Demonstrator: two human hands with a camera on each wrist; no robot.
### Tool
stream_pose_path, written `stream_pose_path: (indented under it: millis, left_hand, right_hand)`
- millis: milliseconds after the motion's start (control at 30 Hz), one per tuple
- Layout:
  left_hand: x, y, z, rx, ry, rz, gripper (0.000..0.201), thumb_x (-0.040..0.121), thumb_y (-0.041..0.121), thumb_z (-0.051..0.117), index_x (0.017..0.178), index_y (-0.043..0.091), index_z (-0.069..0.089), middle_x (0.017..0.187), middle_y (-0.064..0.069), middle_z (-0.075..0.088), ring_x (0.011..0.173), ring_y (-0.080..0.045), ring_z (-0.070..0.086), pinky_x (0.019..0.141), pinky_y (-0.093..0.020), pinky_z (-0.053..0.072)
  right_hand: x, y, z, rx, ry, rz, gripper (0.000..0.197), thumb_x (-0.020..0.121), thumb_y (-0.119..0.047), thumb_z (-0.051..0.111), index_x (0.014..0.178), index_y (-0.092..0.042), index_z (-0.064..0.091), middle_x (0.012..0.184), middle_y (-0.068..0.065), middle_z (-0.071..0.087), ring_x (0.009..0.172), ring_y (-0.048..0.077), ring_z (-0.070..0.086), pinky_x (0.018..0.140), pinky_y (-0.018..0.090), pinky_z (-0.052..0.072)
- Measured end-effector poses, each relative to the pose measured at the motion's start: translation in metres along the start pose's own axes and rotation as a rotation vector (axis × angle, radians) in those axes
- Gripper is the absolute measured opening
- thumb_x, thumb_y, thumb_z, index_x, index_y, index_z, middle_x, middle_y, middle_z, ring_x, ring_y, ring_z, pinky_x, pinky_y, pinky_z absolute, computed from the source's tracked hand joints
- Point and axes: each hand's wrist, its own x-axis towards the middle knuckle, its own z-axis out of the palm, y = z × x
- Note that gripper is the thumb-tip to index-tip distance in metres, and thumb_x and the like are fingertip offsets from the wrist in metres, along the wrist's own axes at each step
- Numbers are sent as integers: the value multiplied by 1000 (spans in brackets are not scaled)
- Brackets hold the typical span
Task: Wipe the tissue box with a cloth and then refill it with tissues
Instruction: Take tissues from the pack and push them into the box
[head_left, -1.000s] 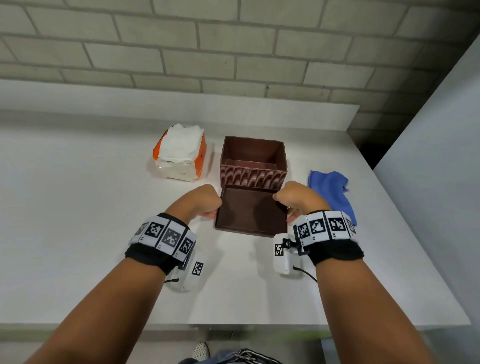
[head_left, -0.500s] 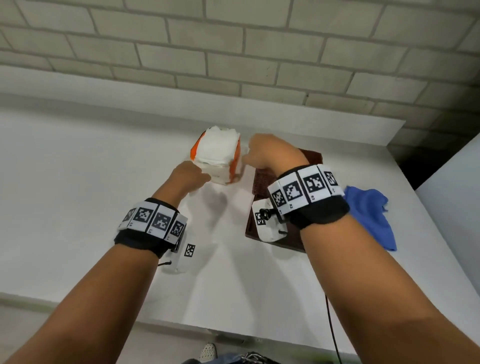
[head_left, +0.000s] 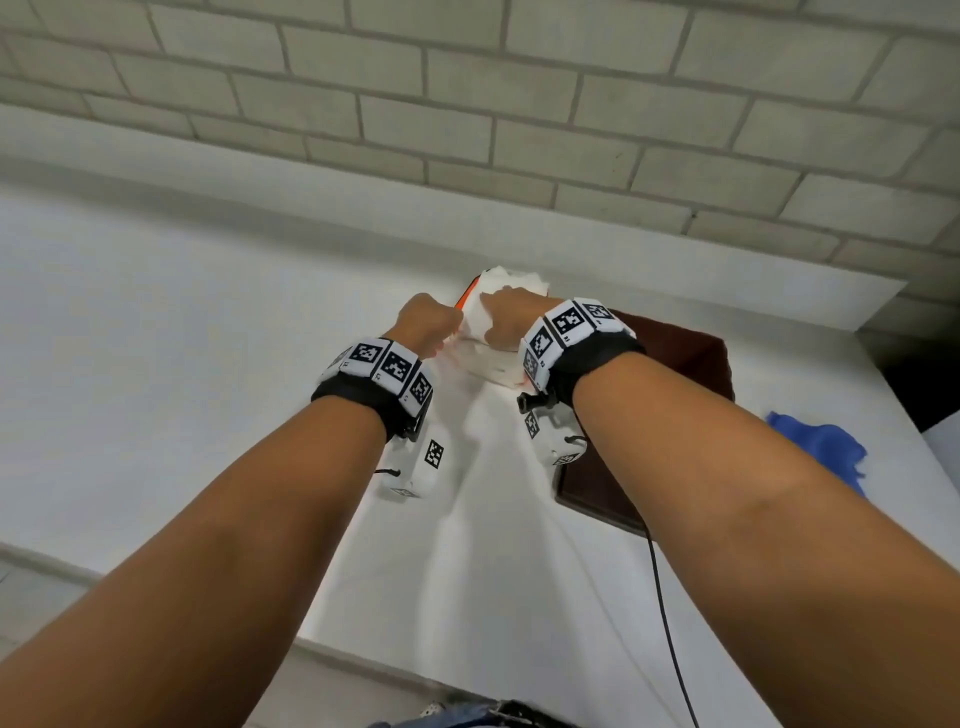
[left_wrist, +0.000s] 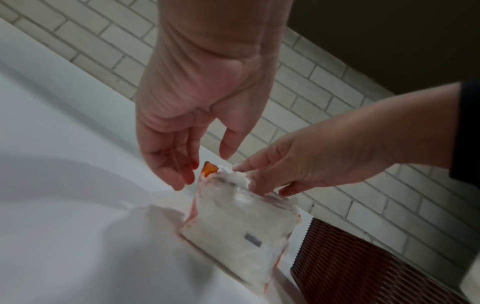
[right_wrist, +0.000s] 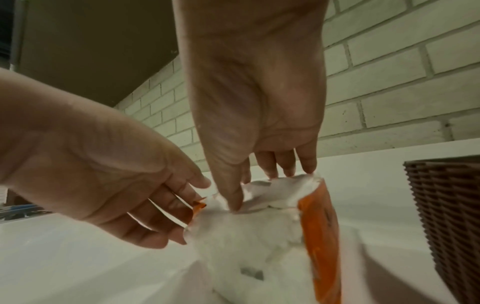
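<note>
The tissue pack (head_left: 511, 283), white with orange sides, stands open-topped on the white table (head_left: 182, 364). My right hand (right_wrist: 259, 189) is on its top: the thumb digs into the white tissues (right_wrist: 259, 257) and the fingers reach over their far edge, pinching the stack. My left hand (left_wrist: 202, 170) hovers at the pack's left side with relaxed fingers by the orange wrapper flap (left_wrist: 209, 170), holding nothing. The brown woven tissue box (right_wrist: 451, 216) stands just right of the pack, mostly hidden by my right forearm in the head view. Its lid (head_left: 592, 493) lies flat in front of it.
The blue cloth (head_left: 826, 447) lies crumpled at the table's right side, near the edge. A brick wall with a white ledge (head_left: 260, 208) runs behind the table. A black cable (head_left: 665, 623) hangs from my right wrist over the table's front edge.
Both hands left the lid in front of the box and moved back-left to the tissue pack. My right hand has come down onto the tissues; my left closed in on the wrapper.
</note>
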Motion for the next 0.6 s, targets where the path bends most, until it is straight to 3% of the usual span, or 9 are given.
stream_pose_path:
  millis: [167,233,333,500,600]
  left_hand:
    - [22,-9,3,-2,-13,-2,21,78,-3,53,60,6,47,61,-9,51,49,-17,49,41,-19,39]
    - [29,-13,4,5,8,0,27,80,-1,55,58,9,44,59,-8,51,50,-15,51,39,-18,38]
    - [36,-17,6,31,27,18,31,83,4,61,58,9,45,57,-7,52,49,-16,50,52,-22,40]
    - [41,-18,8,114,45,46,31,83,5,60,58,10,42,60,-8,51,55,-18,51,47,-22,36]
    - [43,-17,8,133,10,51,27,84,2,57,61,8,44,59,-7,51,53,-16,51,46,-21,38]
  right_hand:
    - [11,-4,4,-74,38,-11,70,65,-48,57,120,-5,51,114,13,60,101,33,60,88,45,53]
    - [11,-4,7,-158,32,-20,58,76,-38,64,121,-5,50,115,15,57,101,32,59,87,44,52]
    - [16,-5,21,-240,100,11,58,81,-36,63,130,-11,45,123,13,52,112,30,54,87,42,48]
    - [25,-6,36,-240,102,71,57,97,-29,42,148,-14,20,136,15,46,128,32,43,107,62,28]
    - [26,-7,39,-239,119,67,57,96,-23,42,148,-11,20,134,16,49,126,34,47,109,61,26]
